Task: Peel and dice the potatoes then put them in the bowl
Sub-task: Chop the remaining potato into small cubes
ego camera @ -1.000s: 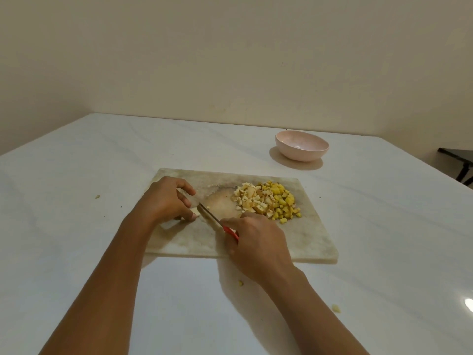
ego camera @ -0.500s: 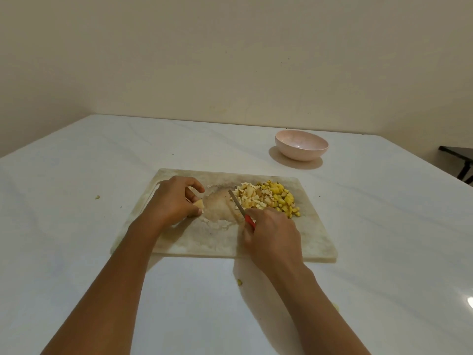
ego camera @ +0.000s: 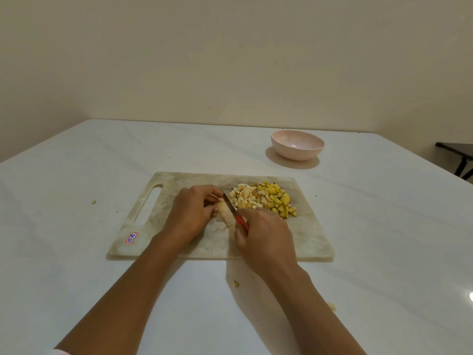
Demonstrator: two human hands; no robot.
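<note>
A pale marble-look cutting board (ego camera: pixel 307 239) lies on the white table. On its far right sits a heap of diced potato (ego camera: pixel 266 199), pale cubes on the left and yellow ones on the right. My left hand (ego camera: pixel 190 213) pinches a small potato piece (ego camera: pixel 222 208) on the board, mostly hidden by the fingers. My right hand (ego camera: pixel 266 239) grips a red-handled knife (ego camera: pixel 231 204); the blade stands between the piece and the heap. A pink bowl (ego camera: pixel 297 144) stands beyond the board at the far right, with nothing visible inside.
Small potato scraps lie on the table: one left of the board (ego camera: pixel 94 201), one near the front (ego camera: pixel 236 283) and one by my right forearm (ego camera: pixel 332 306). A dark stand (ego camera: pixel 458 155) is at the far right edge. The board has a handle slot (ego camera: pixel 149 201) on its left.
My left hand has slid right with the potato piece toward the heap. The knife has come back beside the left fingers, its blade against the piece.
</note>
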